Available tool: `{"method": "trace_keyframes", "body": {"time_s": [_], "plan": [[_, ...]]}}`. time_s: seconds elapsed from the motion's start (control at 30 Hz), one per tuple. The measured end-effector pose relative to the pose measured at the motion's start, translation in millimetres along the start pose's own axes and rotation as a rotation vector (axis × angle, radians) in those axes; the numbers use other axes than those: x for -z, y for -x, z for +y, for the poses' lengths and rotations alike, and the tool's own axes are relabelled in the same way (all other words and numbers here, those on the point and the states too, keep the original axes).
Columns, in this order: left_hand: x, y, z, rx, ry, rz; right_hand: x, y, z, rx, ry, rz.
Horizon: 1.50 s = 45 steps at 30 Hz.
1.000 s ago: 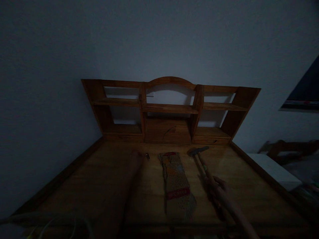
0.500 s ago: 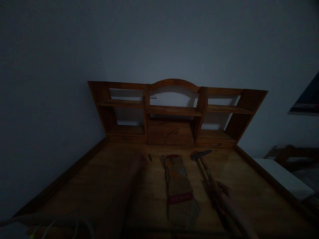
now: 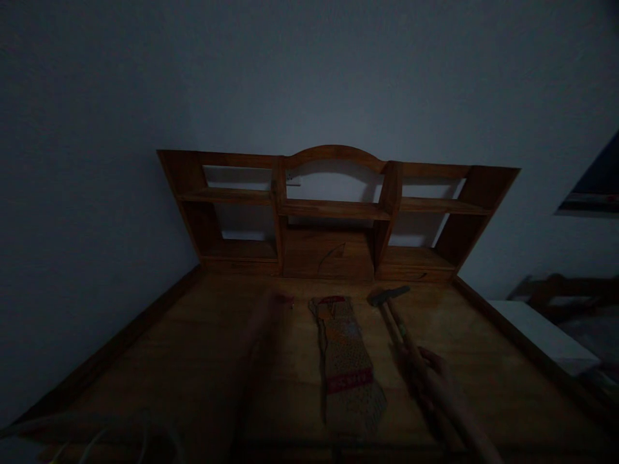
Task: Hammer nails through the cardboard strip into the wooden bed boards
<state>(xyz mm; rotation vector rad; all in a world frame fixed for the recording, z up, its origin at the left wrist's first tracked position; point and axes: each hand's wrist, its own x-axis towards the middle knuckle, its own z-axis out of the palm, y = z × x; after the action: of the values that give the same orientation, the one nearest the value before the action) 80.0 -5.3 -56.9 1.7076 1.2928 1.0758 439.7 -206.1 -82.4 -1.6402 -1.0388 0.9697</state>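
My right hand (image 3: 432, 372) is closed round the wooden handle of a hammer (image 3: 396, 330). The hammer's dark metal head points away from me, low over the desk. Blurred and dark, my left hand (image 3: 265, 317) is low over the desk left of centre. A small reddish thing (image 3: 286, 299) shows at its fingertips, too dim to name. Between my hands lies a worn, flattened piece of brown printed cardboard (image 3: 349, 348) with a red band across it, touched by neither hand.
At the back of the wooden desk (image 3: 469, 361) stands a wooden shelf unit (image 3: 333, 207) with several compartments. A wall socket (image 3: 293, 180) shows through it. A white surface (image 3: 536, 332) is at the right. Pale curved wires (image 3: 91, 444) are at the lower left. The room is dim.
My left hand has shifted slightly; the small dark piece that lay by its fingers no longer shows separately, and something reddish shows there. My right hand still grips the hammer. The view has tilted slightly.
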Motion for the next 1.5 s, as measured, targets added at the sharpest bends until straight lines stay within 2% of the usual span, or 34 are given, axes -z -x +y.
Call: {"method": "trace_keyframes", "body": {"time_s": [0.1, 0.23, 0.37, 0.5, 0.7, 0.9, 1.1, 1.33, 1.5], "plan": [[-20.3, 0, 21, -0.039, 0.088, -0.052, -1, 3, -4, -0.003, -0.011, -0.008], [-49.6, 11, 42, -0.056, 0.379, -0.134, -1, 3, -4, 0.003, -0.012, -0.007], [-73.7, 21, 41, -0.015, 0.468, -0.154, 0, 1, 1, 0.003, -0.013, -0.005], [-88.7, 27, 32, -0.03, 0.377, -0.167, -1, 1, 0, -0.015, -0.021, 0.006], [-87.8, 31, 31, -0.238, 0.041, -0.109, -2, 4, -10, -0.023, -0.014, 0.001], [-84.1, 34, 36, -0.318, -0.073, -0.077, -3, 8, -14, -0.036, -0.058, -0.025], [-82.2, 37, 40, -0.465, -0.217, -0.098, -2, 5, -10, -0.008, -0.022, 0.004], [-83.9, 40, 44, -0.476, -0.263, -0.111, -4, 6, -10, -0.004, 0.0, 0.003], [-87.0, 39, 41, -0.458, -0.261, -0.107, -9, 40, -32, 0.069, 0.2, 0.099]]}}
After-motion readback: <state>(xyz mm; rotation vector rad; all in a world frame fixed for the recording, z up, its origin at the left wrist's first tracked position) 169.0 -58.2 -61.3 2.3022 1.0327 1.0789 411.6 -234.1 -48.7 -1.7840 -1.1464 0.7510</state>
